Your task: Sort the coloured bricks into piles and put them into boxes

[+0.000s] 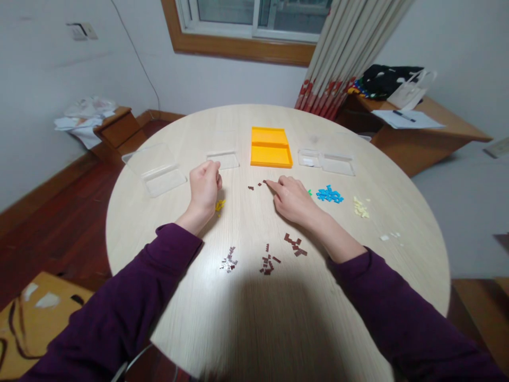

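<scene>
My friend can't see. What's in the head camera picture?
Two hands rest on a round wooden table: the right hand fingers tiny dark red pieces, and the left hand is curled by yellow pieces. Behind sit an open orange box and clear boxes.

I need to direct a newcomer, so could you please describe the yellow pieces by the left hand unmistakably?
On the round table, find the curled left hand. The yellow pieces lie just beside it, toward the centre. They are bright yellow, unlike the pale yellow pieces far right.
</scene>
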Demonstrator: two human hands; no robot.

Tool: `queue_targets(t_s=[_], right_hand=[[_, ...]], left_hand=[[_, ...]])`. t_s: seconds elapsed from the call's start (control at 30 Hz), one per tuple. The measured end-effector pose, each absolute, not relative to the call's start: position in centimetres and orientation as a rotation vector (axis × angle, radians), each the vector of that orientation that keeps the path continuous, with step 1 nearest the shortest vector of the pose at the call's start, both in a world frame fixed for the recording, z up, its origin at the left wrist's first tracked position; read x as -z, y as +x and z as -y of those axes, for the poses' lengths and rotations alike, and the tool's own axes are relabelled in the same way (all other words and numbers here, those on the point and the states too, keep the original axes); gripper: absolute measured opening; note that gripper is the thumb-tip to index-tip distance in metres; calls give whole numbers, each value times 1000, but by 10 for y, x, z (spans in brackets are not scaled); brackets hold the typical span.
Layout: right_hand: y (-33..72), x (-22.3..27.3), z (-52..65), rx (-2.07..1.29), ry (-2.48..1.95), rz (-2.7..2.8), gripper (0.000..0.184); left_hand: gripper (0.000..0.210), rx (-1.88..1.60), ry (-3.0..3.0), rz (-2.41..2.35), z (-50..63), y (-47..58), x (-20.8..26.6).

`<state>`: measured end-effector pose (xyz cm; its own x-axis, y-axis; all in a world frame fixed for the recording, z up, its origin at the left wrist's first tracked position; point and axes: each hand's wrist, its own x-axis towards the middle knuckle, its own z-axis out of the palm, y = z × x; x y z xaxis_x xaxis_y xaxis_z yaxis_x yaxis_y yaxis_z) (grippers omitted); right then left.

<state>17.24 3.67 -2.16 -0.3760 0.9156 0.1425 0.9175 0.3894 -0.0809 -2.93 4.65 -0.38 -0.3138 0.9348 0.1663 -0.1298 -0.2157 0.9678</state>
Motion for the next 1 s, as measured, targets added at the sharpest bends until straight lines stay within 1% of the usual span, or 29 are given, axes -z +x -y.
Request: queue_targets(t_s=[0.17, 0.27, 0.4, 0.47, 0.63, 0.7, 0.87, 1.0], right_hand=[[171, 9, -32, -14, -1641, 2526, 43], [175, -9, -21, -142, -1614, 2622, 39], [184, -31, -5, -396, -1517, 2850, 33], [188, -36, -1, -438, -1459, 2896, 33], [191, -20, -12, -77, -1594, 2552, 41], [190, -9, -19, -3, -1645, 2471, 44], [187, 11, -29, 48, -1678, 2494, 43], [186, 17, -32, -1, -1709, 2494, 42]], left_hand=[[41, -1661, 1066, -1190, -47, -30, 5], [41, -1667, 1069, -1181, -47, -30, 5], [40, -1669, 1062, -1178, -47, -29, 3], [40, -1671, 1058, -1179, -46, -29, 3], [40, -1665, 1054, -1186, -46, -29, 3], [40, -1671, 1053, -1171, -46, -29, 3], [40, -1676, 1047, -1157, -46, -29, 2], [40, -1670, 1043, -1167, -46, -28, 1]])
